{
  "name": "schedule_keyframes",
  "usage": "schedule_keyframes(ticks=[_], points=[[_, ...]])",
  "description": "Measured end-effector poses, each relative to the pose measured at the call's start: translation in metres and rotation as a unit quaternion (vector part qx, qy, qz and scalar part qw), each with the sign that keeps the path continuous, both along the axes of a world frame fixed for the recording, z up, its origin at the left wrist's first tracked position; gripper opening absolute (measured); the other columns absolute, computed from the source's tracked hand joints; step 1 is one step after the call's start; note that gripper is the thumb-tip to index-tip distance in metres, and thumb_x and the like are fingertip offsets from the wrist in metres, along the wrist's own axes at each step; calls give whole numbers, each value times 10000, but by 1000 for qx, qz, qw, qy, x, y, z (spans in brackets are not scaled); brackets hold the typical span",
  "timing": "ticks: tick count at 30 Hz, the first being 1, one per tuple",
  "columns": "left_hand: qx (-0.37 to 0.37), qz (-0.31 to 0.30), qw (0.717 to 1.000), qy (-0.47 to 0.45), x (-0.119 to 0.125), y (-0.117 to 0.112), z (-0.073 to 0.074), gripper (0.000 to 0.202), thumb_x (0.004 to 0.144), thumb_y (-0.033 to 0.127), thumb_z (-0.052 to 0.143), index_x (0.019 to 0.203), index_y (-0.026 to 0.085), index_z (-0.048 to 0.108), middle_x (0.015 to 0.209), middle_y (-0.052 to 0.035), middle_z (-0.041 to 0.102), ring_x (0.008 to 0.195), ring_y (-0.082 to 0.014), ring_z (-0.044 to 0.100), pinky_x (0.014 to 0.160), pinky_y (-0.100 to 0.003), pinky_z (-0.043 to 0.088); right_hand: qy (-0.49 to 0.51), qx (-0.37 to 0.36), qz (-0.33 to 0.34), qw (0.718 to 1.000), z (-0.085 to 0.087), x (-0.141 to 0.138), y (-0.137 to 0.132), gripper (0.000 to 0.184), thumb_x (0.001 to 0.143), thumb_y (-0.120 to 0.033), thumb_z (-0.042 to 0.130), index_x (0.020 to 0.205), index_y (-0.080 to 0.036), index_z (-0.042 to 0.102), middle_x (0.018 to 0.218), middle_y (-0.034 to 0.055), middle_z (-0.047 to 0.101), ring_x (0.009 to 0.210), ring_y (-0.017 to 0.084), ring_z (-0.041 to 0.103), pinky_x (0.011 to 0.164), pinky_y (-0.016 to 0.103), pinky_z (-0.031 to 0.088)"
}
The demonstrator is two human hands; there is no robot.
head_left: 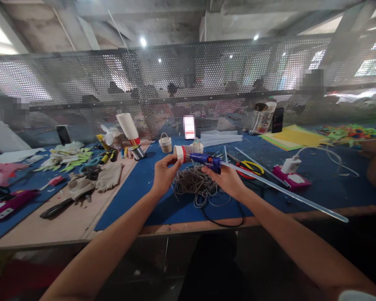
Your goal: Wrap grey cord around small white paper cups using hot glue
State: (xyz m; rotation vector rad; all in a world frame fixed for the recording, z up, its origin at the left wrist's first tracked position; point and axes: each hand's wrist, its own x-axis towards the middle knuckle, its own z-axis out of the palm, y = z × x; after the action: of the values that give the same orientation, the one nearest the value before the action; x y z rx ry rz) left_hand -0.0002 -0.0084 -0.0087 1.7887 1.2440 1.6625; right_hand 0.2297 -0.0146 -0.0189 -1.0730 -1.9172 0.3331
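My left hand is closed on a paper cup, white with a red band, tipped on its side above the blue mat. Cord appears wound around part of the cup. In my right hand is a blue glue gun, its nozzle pointing left at the cup; I cannot tell whether they touch. A long clear glue stick juts from the gun's back toward the lower right. Under both hands lies a loose heap of grey cord.
Two small cord-covered baskets, one being this basket, stand beyond my hands. Scissors and a purple power strip lie right. Stacked paper cups, work gloves and a pink glue gun are left. A perforated metal screen rises behind.
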Motion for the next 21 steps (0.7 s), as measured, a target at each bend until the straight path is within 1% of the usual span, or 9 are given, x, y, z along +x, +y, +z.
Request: schedule_keyframes(ticks=[12,17,21], points=[[1,-10,1000,12,0,-2,0,241,822,337,670,941,148,762,926,-66,762,830,-195,663,823,-297,499,-11,4,-14,1000,0,0,0,466,906,-642,532,937,-207,695,686,40,687,719,247,675,653,313,465],[0,-15,1000,12,-1,-1,-1,246,828,334,670,958,144,756,922,-72,760,847,-201,668,840,-308,503,-15,3,-15,1000,0,0,0,467,910,-633,534,993,-204,699,688,38,690,705,244,671,649,311,463],[5,-17,1000,12,-1,0,-2,237,834,329,665,954,146,755,928,-71,758,838,-195,663,836,-304,499,-14,3,-18,1000,0,0,1,464,907,-628,539,1004,-206,704,697,40,695,691,242,667,643,311,462]])
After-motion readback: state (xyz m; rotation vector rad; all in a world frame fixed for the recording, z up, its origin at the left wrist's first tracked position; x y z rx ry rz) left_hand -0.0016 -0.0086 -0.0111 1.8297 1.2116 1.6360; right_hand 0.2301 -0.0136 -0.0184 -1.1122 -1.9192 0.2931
